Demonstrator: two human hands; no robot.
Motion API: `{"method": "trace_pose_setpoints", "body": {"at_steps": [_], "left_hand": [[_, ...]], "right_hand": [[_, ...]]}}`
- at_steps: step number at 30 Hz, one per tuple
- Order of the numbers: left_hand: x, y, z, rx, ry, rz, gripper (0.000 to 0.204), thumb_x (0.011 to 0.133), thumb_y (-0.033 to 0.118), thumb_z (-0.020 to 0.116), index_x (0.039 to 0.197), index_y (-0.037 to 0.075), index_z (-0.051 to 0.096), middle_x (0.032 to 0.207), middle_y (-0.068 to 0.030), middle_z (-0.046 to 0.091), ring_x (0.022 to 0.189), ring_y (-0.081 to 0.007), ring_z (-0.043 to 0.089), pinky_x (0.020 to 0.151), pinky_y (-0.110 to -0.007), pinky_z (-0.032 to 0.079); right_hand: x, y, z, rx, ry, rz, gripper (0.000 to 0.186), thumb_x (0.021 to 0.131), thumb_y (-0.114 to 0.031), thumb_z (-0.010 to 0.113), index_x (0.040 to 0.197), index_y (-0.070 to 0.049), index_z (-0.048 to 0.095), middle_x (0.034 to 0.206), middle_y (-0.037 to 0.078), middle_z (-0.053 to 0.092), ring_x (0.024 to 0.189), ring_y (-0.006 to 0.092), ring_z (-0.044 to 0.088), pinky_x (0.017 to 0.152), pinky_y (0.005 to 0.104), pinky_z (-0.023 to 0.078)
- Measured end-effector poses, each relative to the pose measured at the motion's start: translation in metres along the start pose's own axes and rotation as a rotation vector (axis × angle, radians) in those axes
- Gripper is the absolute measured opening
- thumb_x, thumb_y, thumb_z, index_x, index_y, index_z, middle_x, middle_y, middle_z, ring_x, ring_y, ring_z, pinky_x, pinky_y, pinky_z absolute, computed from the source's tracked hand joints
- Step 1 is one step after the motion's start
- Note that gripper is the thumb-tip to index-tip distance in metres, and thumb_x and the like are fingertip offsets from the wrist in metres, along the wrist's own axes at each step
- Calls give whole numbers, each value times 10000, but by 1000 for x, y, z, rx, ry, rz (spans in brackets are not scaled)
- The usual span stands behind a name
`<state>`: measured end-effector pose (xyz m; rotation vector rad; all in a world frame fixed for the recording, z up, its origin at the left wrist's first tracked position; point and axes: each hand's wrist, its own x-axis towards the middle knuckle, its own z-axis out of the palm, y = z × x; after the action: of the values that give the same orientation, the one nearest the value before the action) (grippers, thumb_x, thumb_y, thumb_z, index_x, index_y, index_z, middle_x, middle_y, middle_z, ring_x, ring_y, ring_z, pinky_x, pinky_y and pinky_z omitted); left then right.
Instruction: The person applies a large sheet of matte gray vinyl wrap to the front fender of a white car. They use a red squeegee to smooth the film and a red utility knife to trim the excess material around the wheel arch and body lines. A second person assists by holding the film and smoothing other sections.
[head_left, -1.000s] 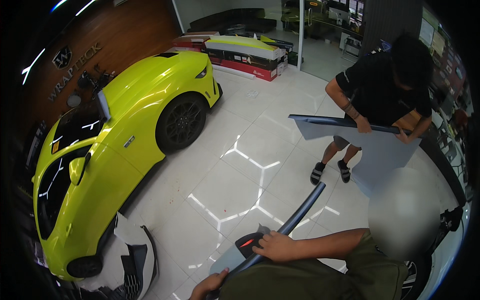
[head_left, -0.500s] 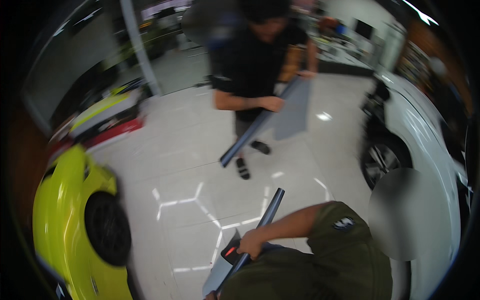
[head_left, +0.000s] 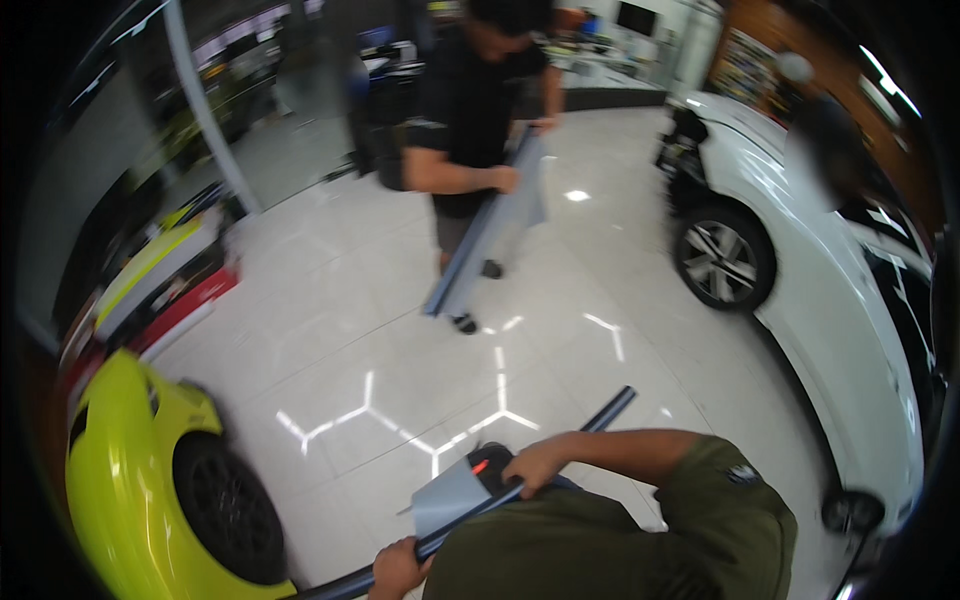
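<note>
A long, slim, dark blue-grey roll of film (head_left: 470, 515) lies slantwise in front of my olive shirt. Its far end points up to the right. My right hand (head_left: 537, 465) is wrapped round its upper part, thumb side toward the loose sheet. Lower down, my left hand (head_left: 400, 567) has its fingers closed on the roll near the bottom edge of the picture. A light grey unrolled flap of film (head_left: 449, 496) sticks out from the roll between my hands. A black shoe with a red mark (head_left: 490, 466) shows just beyond the flap.
A co-worker in black (head_left: 470, 110) stands ahead, both hands on another film roll (head_left: 470, 245) with a hanging sheet. A yellow-green car (head_left: 125, 470) is at left, a white car (head_left: 810, 270) at right. Removed car panels (head_left: 165, 260) lie at far left.
My view has swung to the right. The roll in my hands now slants more toward level, and my left hand has come further into sight. The co-worker's sheet hangs narrower.
</note>
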<state>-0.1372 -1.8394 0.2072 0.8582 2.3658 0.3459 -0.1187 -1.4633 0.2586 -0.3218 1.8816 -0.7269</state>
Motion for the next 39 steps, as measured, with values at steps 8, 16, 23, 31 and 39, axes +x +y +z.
{"method": "trace_pose_setpoints", "body": {"at_steps": [8,16,23,31,39], "left_hand": [[27,-89,-146,-355,-530,-119,887,763,743,587,1241,-3,537,1143,-237,600,1114,-357,568,952,-418,442],[34,-186,-273,-389,-464,-234,523,740,363,718,1128,28,616,964,-183,677,903,-315,652,817,-406,496],[60,-240,-384,-49,959,-827,645,808,350,730,1270,-33,495,1208,-198,522,1147,-335,513,964,-467,417],[244,-411,-459,-2233,1065,159,263,914,204,632,1082,22,545,968,-81,630,902,-189,625,821,-367,525],[324,-565,-603,-2065,1324,-96,310,848,105,702,1054,16,489,890,-65,569,779,-167,580,713,-332,519]], "right_hand": [[69,-76,-84,-187,-117,-42,587,871,-340,631,1360,-101,410,996,148,623,840,308,644,733,435,507],[144,-200,-259,-433,-36,-397,686,862,-387,644,1405,-77,363,1073,232,626,988,383,619,884,418,477],[262,-246,-402,474,-370,-251,575,925,-380,599,1340,-30,410,941,135,593,775,207,640,670,302,534],[398,-338,-504,1178,-663,-421,641,916,-462,583,1332,-9,404,914,163,618,692,234,651,579,344,553],[381,-504,-626,-400,369,-156,883,824,-376,726,1454,-5,232,1137,270,582,1038,394,612,916,403,476]]}}
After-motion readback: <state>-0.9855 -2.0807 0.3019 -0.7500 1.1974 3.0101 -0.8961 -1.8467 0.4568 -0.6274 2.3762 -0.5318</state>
